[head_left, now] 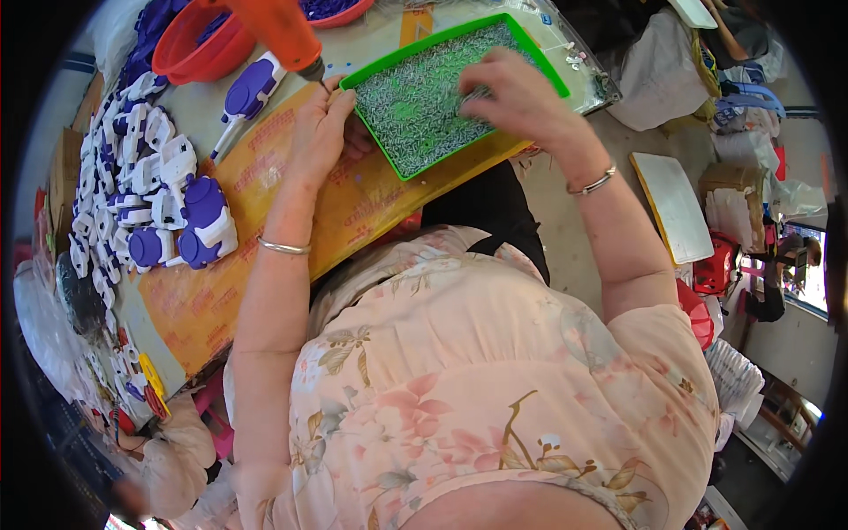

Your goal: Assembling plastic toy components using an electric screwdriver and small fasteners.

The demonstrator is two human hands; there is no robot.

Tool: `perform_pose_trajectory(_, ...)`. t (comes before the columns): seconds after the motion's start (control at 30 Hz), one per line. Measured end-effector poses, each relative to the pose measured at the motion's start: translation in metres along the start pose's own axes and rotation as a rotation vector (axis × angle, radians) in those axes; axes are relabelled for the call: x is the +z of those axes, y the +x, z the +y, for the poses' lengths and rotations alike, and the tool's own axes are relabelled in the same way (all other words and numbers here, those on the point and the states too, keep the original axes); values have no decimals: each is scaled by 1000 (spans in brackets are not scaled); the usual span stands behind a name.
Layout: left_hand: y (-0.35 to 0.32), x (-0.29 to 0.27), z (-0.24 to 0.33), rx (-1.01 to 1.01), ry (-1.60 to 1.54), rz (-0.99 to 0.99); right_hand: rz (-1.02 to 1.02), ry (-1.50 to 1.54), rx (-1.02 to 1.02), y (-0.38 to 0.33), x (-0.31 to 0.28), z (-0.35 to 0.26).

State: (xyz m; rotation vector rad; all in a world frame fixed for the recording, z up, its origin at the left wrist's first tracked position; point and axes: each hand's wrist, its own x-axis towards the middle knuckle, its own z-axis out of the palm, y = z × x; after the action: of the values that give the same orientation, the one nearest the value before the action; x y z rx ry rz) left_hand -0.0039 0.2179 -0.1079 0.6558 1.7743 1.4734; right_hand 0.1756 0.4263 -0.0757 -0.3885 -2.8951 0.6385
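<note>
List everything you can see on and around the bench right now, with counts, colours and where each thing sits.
green tray: one, green rim, top centre of the bench, filled with small silvery screws
bench top: one, orange-yellow sheet, under the tray
power screwdriver: one, orange, hanging above the tray's left corner
red bowl: one, red, top left, holds purple parts
purple-and-white plastic parts: many, too many to count, piled along the bench's left side
white board: one, white with yellow edge, on the floor at right
bangles: two, silver, one per wrist
left hand: at the tray's left edge, touching it
right hand: over the tray, fingers in the screws
</note>
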Motion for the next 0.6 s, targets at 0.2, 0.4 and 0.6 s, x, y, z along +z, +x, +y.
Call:
perform_pose_trajectory(0.2,-2,-9,0,-41,-50,8,377,-277,281,5,-17,55)
perform_pose_trajectory(0.4,-45,-40,14,-60,156,208,207,-289,222,6,-4,43)
perform_pose_trajectory(0.6,-91,-58,3,-38,160,334,328,-294,243,21,-10,71)
